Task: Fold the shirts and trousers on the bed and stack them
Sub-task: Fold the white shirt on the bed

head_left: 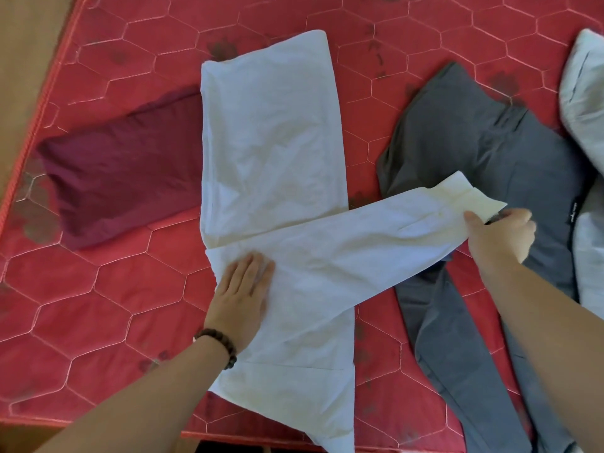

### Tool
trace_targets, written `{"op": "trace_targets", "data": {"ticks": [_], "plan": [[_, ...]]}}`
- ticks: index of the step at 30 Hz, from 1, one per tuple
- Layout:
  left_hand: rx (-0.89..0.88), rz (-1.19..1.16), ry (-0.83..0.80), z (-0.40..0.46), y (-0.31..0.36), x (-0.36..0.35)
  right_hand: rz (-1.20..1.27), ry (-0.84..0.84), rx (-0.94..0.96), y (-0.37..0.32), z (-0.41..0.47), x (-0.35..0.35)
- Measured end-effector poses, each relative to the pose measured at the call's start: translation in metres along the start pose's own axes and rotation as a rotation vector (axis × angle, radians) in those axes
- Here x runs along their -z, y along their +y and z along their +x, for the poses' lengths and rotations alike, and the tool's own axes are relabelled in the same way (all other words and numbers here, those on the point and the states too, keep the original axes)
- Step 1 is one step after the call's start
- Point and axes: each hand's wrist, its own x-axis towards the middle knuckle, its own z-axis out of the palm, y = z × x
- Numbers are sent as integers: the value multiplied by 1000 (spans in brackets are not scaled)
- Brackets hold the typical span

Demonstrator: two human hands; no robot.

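A person is folding a white shirt on a red quilted mattress that is filling most of the frame. The shirt's body is lying lengthwise through the centre, running from the upper middle down to the bottom edge. The left hand, fingers straight and together, is pressing flat on the cloth in the lower centre, a dark bead bracelet circling its wrist. The right hand, at centre right, is pinching the cuff of the shirt's long sleeve between thumb and curled fingers — the sleeve is stretching across the frame from the left hand toward the right.

Other laundry is crowding both sides. A maroon garment, already folded into a rough rectangle, is lying at centre left, its right end tucked under the shirt's edge. Grey trousers are spreading over the right half, the waist part toward the upper right and the legs trailing to the lower right corner — the held cuff and the right forearm are passing over them. A pale bundle of cloth is bulging in at the right edge, touching the trousers. A strip of tan floor is showing at the upper left, beyond the mattress edge.
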Motion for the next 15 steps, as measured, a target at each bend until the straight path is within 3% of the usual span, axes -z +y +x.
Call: {"op": "trace_targets", "data": {"ticks": [3,8,11,15], "plan": [[37,-27,-67,9,16,4,-8,-153,-50,-2,17,-3],[-79,-75,-131,56,65,1,276,-349,-313,0,49,1],[-179,-86,-191,90,100,0,321,-299,-233,2,54,4],[-232,-52,-299,120,143,8,246,-137,51,-3,39,13]]}}
